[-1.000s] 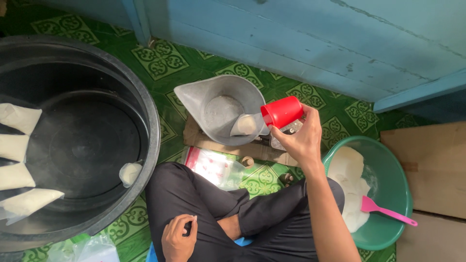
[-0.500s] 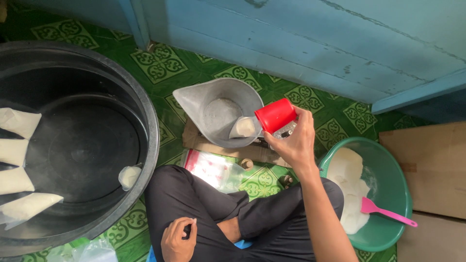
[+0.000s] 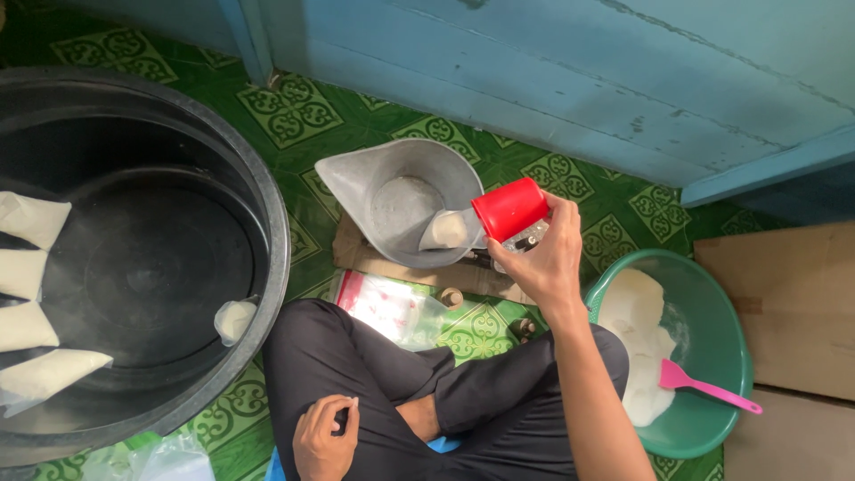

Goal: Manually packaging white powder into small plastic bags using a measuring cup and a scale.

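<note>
Right hand (image 3: pixel 543 258) fingers gripping red cup (image 3: pixel 509 207), green patterned tile floor (image 3: pixel 294 111), blue wooden wall (image 3: pixel 552 62)

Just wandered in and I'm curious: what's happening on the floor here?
A person sits cross-legged on the green tiled floor. The right hand tips a red cup over a small bag of white stuff in a grey jug. The left hand rests on the lap. Filled bags lie in a black tub.

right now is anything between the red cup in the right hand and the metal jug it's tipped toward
Nothing visible blocks it. The right hand has its grip on the red cup, tilted at the rim of the metal jug. Only a small bag of white stuff sits at the cup's mouth, leaning inside the jug.
</note>
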